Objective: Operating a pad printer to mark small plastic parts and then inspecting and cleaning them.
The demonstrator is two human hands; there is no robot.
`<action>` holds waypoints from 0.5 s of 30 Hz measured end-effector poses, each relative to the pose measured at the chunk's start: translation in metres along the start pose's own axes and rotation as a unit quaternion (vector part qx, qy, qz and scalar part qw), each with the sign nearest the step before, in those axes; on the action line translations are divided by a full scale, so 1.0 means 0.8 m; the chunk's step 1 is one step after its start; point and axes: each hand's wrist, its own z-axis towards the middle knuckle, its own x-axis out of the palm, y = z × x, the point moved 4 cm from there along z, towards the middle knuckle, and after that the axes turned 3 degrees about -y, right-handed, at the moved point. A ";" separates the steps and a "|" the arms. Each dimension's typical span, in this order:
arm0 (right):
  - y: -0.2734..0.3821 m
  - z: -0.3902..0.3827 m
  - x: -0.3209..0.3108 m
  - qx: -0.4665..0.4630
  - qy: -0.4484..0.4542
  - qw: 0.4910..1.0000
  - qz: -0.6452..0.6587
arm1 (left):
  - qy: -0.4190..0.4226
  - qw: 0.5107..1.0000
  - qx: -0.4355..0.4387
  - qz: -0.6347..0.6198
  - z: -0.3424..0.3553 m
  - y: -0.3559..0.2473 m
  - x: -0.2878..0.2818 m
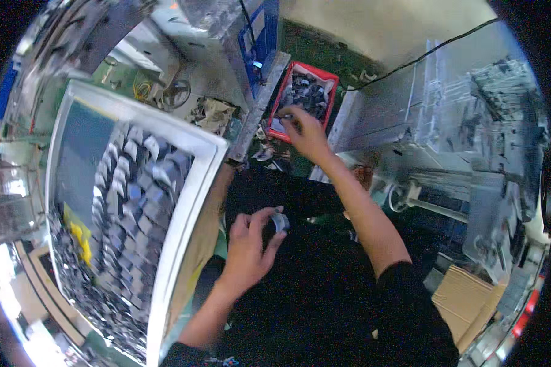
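My left hand (251,243) is closed, thumb and fingertips pinching a small grey ring-shaped part (280,222) in front of my dark clothing. Ahead of it, my right hand (305,131) reaches over the near end of a red bin (334,101). Its fingers are curled together, and whatever they hold, if anything, is too small and blurred to name. Dark scraps or small parts (306,92) fill much of that bin. To my left stands a white-rimmed tray (211,144) with many grey block-like metal parts (138,214) stacked in rows.
A yellow object (79,241) lies among the parts in the tray. Grey machine housings (379,122) flank the bin on the right. Crumpled brown paper (214,116) and a dark handwheel (176,94) are beyond the tray. Flattened cardboard (465,306) leans at the lower right.
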 end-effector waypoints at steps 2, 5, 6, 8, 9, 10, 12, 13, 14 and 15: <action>-0.060 0.019 0.066 -0.001 0.006 1.000 -0.008 | -0.005 0.999 -0.009 0.044 0.006 0.008 0.012; -0.121 0.049 0.175 -0.001 0.095 0.995 -0.033 | -0.016 0.990 -0.052 0.132 0.011 0.029 0.027; -0.137 0.058 0.213 0.013 0.142 0.987 -0.071 | -0.040 0.993 -0.055 0.097 0.014 0.040 0.027; -0.163 0.067 0.275 0.016 0.230 0.966 -0.115 | -0.108 0.991 -0.038 0.075 0.022 0.057 0.030; -0.170 0.072 0.302 0.020 0.224 0.968 -0.108 | -0.093 0.991 -0.052 0.082 0.026 0.066 0.034; -0.174 0.074 0.331 -0.004 0.250 0.954 -0.162 | -0.104 0.989 -0.051 0.093 0.028 0.072 0.034; -0.181 0.067 0.373 -0.051 0.268 0.939 -0.211 | -0.140 0.984 -0.047 0.100 0.032 0.077 0.032; -0.184 0.071 0.384 -0.069 0.230 0.950 -0.200 | -0.115 0.986 -0.077 0.096 0.036 0.082 0.032; -0.189 0.072 0.398 -0.088 0.251 0.932 -0.247 | -0.083 0.987 -0.094 0.098 0.039 0.086 0.033; -0.194 0.073 0.411 -0.099 0.289 0.908 -0.287 | -0.063 0.987 -0.095 0.110 0.043 0.087 0.032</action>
